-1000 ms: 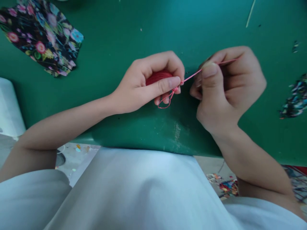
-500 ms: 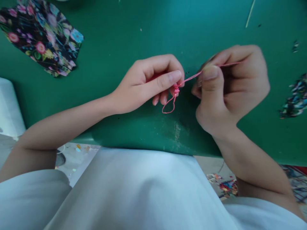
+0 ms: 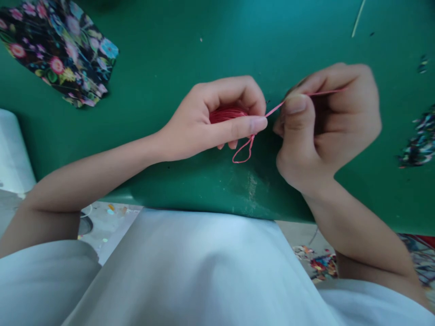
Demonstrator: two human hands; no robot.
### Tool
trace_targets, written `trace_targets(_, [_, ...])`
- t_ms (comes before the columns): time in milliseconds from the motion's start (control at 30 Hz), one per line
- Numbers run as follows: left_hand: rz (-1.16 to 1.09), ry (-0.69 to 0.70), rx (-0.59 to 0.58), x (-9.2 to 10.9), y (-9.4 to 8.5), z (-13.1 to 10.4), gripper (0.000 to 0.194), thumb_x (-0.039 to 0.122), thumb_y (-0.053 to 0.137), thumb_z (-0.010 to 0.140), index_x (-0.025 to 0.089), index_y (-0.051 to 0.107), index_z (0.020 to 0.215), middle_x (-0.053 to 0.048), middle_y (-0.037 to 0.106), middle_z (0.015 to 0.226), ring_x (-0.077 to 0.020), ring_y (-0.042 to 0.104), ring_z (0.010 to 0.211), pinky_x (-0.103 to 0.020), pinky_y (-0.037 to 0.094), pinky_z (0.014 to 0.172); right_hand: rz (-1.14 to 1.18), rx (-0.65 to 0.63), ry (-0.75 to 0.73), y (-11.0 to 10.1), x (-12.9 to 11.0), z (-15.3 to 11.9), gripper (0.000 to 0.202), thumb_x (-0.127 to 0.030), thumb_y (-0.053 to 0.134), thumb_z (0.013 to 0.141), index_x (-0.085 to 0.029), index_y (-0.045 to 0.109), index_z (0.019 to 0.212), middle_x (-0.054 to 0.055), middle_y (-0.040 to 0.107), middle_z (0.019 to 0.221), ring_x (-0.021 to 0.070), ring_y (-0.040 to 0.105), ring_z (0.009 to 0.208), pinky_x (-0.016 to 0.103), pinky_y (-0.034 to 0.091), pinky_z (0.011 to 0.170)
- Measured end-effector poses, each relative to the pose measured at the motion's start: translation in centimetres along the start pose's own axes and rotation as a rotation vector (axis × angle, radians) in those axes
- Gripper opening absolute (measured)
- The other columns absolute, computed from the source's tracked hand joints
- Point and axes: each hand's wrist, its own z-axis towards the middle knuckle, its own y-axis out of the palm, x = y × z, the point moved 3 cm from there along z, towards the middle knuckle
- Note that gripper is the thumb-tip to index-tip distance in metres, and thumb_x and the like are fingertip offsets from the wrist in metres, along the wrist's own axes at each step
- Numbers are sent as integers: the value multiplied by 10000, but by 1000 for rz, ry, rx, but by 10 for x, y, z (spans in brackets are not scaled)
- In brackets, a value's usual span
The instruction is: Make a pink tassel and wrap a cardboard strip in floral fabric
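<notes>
My left hand (image 3: 224,115) is closed around a wound bundle of red cord (image 3: 229,114), part of which shows between the thumb and fingers. Below the thumb hangs a thin pink cord loop (image 3: 242,160); the knot above it is mostly covered by the thumb. A short stretch of pink cord (image 3: 274,108) runs taut from the left fingertips to my right hand (image 3: 319,122). There the thumb and index finger pinch it, and a length of it crosses behind the thumb over the curled fingers.
A floral fabric piece (image 3: 64,59) lies at the far left of the green table (image 3: 152,50). A pile of dark patterned scraps (image 3: 419,140) sits at the right edge. A pale strip (image 3: 358,18) lies at the top right. Colourful scraps (image 3: 322,265) litter the floor below.
My left thumb has shifted right and now covers the knot, while the red cord bundle shows more in that hand. My right hand keeps its pinch, almost unmoved.
</notes>
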Motion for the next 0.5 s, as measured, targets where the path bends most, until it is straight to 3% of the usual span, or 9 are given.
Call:
trace_targets(233, [94,-68,-29,0,0,-1,163,294,685,892,137,657,859,-2,691,800,-51,620,594,-192,512,567,-7,22,-29,-1,6,1,115,-323,599,949,-216,617,910,-6,622,787,72,411,486,283,474,619])
trace_targets(500, [23,-59,-12,4,1,0,95,150,672,871,144,642,780,22,663,765,-40,628,572,-152,494,483,93,69,-47,-2,5,0,71,-275,614,936,-236,646,887,-13,534,714,92,434,497,310,419,593])
